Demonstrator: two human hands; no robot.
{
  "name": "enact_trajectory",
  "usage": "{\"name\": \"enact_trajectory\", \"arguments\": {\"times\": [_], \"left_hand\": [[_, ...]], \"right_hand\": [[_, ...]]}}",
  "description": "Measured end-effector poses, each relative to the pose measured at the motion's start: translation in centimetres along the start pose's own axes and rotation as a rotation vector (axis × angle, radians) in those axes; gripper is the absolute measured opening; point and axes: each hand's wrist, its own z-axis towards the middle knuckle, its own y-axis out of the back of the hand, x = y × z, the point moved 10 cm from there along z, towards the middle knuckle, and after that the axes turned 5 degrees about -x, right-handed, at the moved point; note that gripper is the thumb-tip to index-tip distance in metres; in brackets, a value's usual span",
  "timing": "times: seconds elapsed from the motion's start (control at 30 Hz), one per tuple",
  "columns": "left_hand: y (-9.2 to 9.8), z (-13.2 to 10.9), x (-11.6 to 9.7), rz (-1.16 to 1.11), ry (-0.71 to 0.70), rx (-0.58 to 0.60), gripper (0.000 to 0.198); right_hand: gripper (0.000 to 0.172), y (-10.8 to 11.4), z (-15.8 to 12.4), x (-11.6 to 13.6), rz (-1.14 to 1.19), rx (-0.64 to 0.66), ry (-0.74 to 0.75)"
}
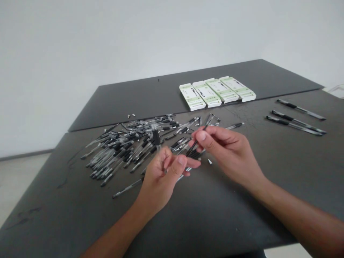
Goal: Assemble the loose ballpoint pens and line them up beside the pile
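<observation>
At six o'clock, the near edge of the tabletop [274, 172] runs below the person's forearms. The left hand [162, 177] is closed around a clear pen [156, 137] with a black grip, blurred and pointing upward; the right hand [231, 148] pinches a thin dark rod [192, 147], its lower end beside the left fingers. A white tip [210, 162] lies just under the right hand. From nine to eleven o'clock spreads a heap of pens [118, 157], well inside the left edge. At two o'clock three capped pens [291, 123] lie roughly parallel, with room for sideways movement between them and the right forearm. At one o'clock, four green-and-white cartons [218, 91] lie flat in a row by the seam with a second dark surface [126, 100]; their contents cannot be seen.
</observation>
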Motion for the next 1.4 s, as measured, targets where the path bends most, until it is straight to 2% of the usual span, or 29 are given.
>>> {"name": "enact_trajectory", "arguments": {"times": [0.07, 0.17, 0.23, 0.33, 0.7, 0.9, 1.13, 1.3, 1.4], "left_hand": [[-0.5, -0.5, 0.6, 0.076, -0.009, 0.083, 0.051], [-1.2, -1.4, 2.3, 0.158, 0.005, 0.227, 0.068], [-1.4, -1.9, 3.2, 0.207, 0.011, 0.288, 0.073], [-1.7, -2.2, 3.7, 0.268, 0.004, 0.326, 0.070], [-1.9, -2.7, 3.4, 0.287, -0.040, 0.373, 0.065], [-2.0, -2.8, 3.3, 0.262, -0.050, 0.380, 0.064], [-2.0, -2.8, 3.3, 0.245, -0.056, 0.369, 0.061], [-1.9, -2.8, 2.9, 0.298, -0.078, 0.350, 0.062], [-2.0, -2.7, 2.7, 0.327, -0.081, 0.339, 0.059]], "right_hand": [[0.024, 2.1, 0.5, 0.5, 0.039, -0.130, 0.034], [0.022, 4.9, 0.8, 1.3, 0.127, -0.322, 0.099], [0.021, 5.9, 0.5, 2.0, 0.144, -0.401, 0.151], [0.021, 6.3, 0.0, 3.3, 0.134, -0.462, 0.230], [0.019, 6.0, -0.7, 4.6, 0.056, -0.502, 0.280], [0.017, 5.8, -0.6, 4.8, 0.073, -0.471, 0.275], [0.020, 5.8, -0.6, 4.4, -0.024, -0.486, 0.228], [0.023, 5.6, -0.6, 4.5, -0.027, -0.455, 0.232], [0.018, 5.0, -0.6, 4.2, -0.055, -0.384, 0.200]]}}
